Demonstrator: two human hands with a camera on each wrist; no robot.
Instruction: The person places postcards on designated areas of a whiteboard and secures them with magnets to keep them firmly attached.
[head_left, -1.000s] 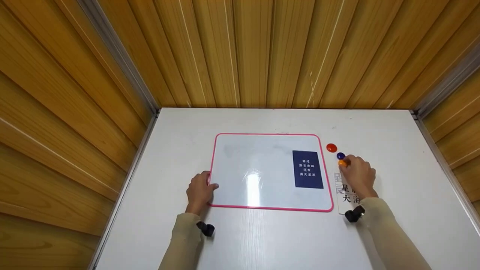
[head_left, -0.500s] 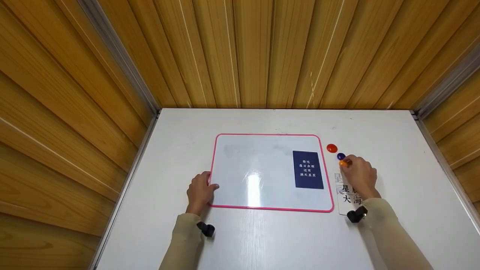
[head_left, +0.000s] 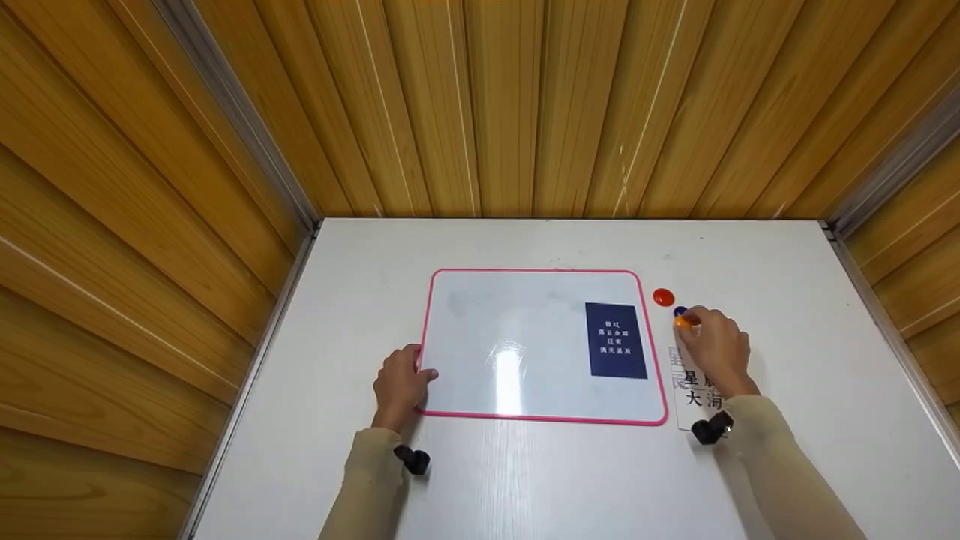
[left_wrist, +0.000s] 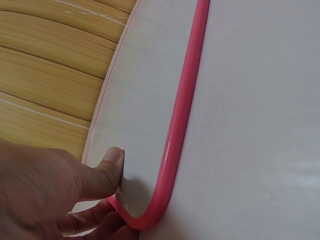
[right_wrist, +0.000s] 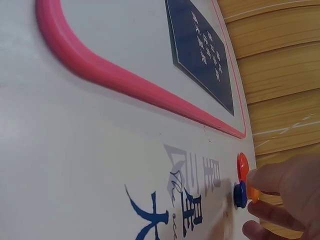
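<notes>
A small whiteboard (head_left: pixel 472 322) with a pink frame lies on the white table. At its left edge my left hand (head_left: pixel 400 380) grips the frame, thumb on the white face and fingers curled around the rim, as the left wrist view shows. Off the board's right side, my right hand (head_left: pixel 716 345) pinches an orange round magnet (head_left: pixel 682 322) between thumb and fingers. Just behind it sits a blue magnet (right_wrist: pixel 240 194), partly covered in the head view. A red magnet (head_left: pixel 664 298) lies a little farther back. Under the right hand is a white card (head_left: pixel 691 415) with dark characters, partly hidden.
On the board's right part lies a dark blue card (head_left: pixel 616 360) with white characters. Wood-patterned panels (head_left: pixel 502 105) rise behind the table (head_left: pixel 360 262) and at both sides. Black wrist cameras are strapped to both sleeves.
My right hand has shifted slightly up and left with the orange magnet, which now covers more of the blue one. The left hand stays on the board's edge.
</notes>
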